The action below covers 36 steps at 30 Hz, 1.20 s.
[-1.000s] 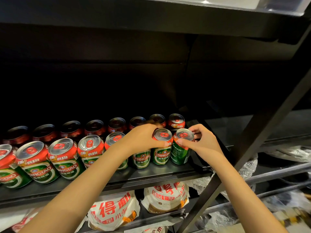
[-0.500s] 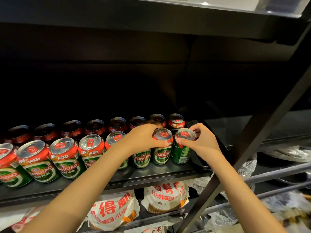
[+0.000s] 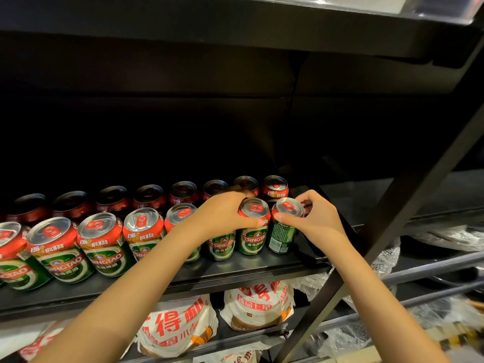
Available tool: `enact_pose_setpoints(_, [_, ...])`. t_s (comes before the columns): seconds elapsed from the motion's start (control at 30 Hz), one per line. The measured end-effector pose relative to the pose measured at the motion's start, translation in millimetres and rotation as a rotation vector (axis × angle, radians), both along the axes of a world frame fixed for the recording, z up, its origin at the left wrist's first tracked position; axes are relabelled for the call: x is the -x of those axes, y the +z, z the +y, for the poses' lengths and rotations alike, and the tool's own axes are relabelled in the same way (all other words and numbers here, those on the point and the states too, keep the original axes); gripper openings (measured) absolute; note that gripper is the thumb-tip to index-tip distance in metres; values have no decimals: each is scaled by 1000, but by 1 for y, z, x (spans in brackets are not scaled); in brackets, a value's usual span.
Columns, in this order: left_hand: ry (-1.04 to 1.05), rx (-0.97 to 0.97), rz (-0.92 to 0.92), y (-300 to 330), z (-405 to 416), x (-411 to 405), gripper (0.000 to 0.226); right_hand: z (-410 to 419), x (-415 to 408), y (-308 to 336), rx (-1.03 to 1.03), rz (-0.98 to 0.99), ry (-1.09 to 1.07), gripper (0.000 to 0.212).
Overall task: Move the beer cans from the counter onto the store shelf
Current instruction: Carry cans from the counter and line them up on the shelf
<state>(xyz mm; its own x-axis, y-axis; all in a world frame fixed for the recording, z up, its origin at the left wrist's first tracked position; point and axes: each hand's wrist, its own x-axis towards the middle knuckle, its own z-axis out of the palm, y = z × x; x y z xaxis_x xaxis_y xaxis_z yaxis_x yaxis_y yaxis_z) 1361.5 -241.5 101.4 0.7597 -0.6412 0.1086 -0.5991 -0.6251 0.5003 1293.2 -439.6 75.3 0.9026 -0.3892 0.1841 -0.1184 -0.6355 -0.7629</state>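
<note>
Green-and-red beer cans stand in two rows on the black shelf [image 3: 248, 269]. My right hand [image 3: 318, 221] pinches the rim of the rightmost front can [image 3: 282, 231], which stands with its printed back label facing me. Curled over the top of another front can [image 3: 222, 248], my left hand [image 3: 222, 213] lays its thumb against the neighbouring can [image 3: 253, 233] between the two. More front-row cans [image 3: 102, 244] run off to the left, and a back row [image 3: 275, 187] sits in shadow behind them.
A black diagonal strut [image 3: 398, 213] crosses just right of my right hand. White bags with red print [image 3: 178, 326] lie on the shelf below. Crumpled clear plastic [image 3: 385, 263] and metal rails [image 3: 432, 268] fill the lower right. Another dark shelf [image 3: 235, 27] hangs overhead.
My right hand has turned the rightmost front can and set it more upright against its neighbour. My left hand has stayed in place on the cans.
</note>
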Motion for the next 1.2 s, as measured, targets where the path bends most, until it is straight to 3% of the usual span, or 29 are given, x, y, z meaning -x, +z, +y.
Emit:
enact_pose_setpoints(0.17, [-3,-9,-4,0,0,-1,51,-3,2,3,-96,49,131,65])
enact_pose_setpoints(0.27, [-5,-11,-7,0,0,0,48,-6,3,5,-99,44,196,54])
enact_pose_setpoints(0.4, [9,-17,-5,0,0,-1,49,-6,1,3,-58,4,127,40])
enact_pose_setpoints(0.6, [-2,-11,-17,2,-1,2,47,1,-4,0,27,11,-17,51])
enact_pose_setpoints(0.73, [-10,-3,-18,3,0,3,47,-2,0,1,-93,50,122,62])
enact_pose_setpoints(0.83, [1,-11,-20,3,0,2,48,-7,1,0,-109,89,224,58])
enact_pose_setpoints(0.97, [1,-3,-14,3,0,2,52,-5,0,-2,-85,0,149,43])
enact_pose_setpoints(1.2, [-7,-6,-18,1,0,1,51,6,-7,-9,-62,-13,2,53])
